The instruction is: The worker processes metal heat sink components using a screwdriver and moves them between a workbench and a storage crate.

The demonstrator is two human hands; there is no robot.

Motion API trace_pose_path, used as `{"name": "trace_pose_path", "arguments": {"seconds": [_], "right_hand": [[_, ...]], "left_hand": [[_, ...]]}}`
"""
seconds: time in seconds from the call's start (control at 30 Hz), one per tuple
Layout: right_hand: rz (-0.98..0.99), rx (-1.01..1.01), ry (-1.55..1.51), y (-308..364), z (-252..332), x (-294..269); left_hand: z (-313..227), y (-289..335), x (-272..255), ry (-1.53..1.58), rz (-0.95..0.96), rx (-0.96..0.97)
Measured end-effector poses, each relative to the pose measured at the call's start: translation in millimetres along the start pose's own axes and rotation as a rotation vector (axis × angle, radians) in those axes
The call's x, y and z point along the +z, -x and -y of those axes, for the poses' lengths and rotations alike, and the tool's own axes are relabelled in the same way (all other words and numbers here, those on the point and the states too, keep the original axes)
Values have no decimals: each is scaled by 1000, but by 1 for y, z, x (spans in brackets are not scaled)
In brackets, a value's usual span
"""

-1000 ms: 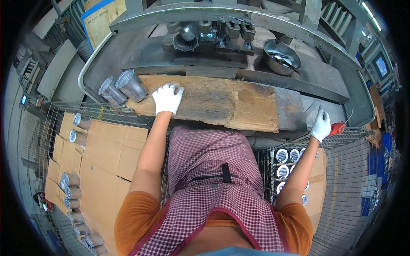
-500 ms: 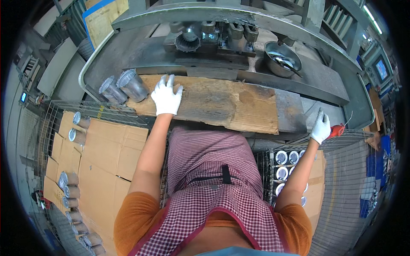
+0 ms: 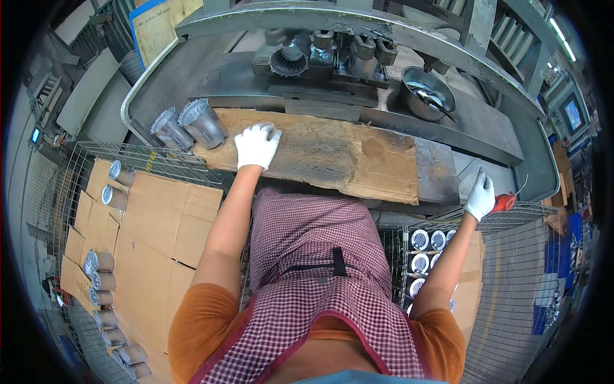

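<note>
My left hand (image 3: 258,147), in a white glove, rests on the cardboard-covered ledge (image 3: 332,157) in front of me. Its fingers are curled in, and nothing shows in them. Just left of it, two grey metal cups with ribbed rims lean together: the nearer cup (image 3: 203,123) and the outer cup (image 3: 171,130). My right hand (image 3: 480,197), also gloved, is at the ledge's right end with fingers stretched upward. Beside it is a red object (image 3: 504,203) with a thin wire; whether the hand touches it is unclear.
Behind the ledge, a machine holds a ribbed metal part (image 3: 289,62) on its bed. A metal bowl (image 3: 427,95) with a dark-handled tool stands right of it. Several cups line the cardboard (image 3: 157,230) at left. Round metal pieces (image 3: 420,263) fill a wire basket (image 3: 511,269) at right.
My left hand's spread fingers have curled in, and it has shifted slightly down and right on the cardboard. The right hand stays beside the red object. The view has shifted slightly.
</note>
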State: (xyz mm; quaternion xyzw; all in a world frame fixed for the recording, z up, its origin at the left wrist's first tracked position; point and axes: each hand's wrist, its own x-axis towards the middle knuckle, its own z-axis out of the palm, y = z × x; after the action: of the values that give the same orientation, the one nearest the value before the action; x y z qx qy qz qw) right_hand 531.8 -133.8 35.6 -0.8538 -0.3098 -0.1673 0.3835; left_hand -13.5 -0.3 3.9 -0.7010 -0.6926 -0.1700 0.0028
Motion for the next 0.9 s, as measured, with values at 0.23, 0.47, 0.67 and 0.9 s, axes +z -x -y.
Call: {"name": "trace_pose_path", "arguments": {"seconds": [0.23, 0.47, 0.67, 0.9], "right_hand": [[-8, -23, -3, 1, 3, -1], [-17, 5, 2, 0, 1, -4], [-27, -1, 28, -1, 0, 2], [-14, -23, 38, 1, 7, -3]], "left_hand": [[-5, 4, 5, -86, -496, -1], [-4, 4, -3, -18, -50, 40], [-3, 3, 0, 8, -211, -19], [-2, 4, -2, 14, -192, 22]]}}
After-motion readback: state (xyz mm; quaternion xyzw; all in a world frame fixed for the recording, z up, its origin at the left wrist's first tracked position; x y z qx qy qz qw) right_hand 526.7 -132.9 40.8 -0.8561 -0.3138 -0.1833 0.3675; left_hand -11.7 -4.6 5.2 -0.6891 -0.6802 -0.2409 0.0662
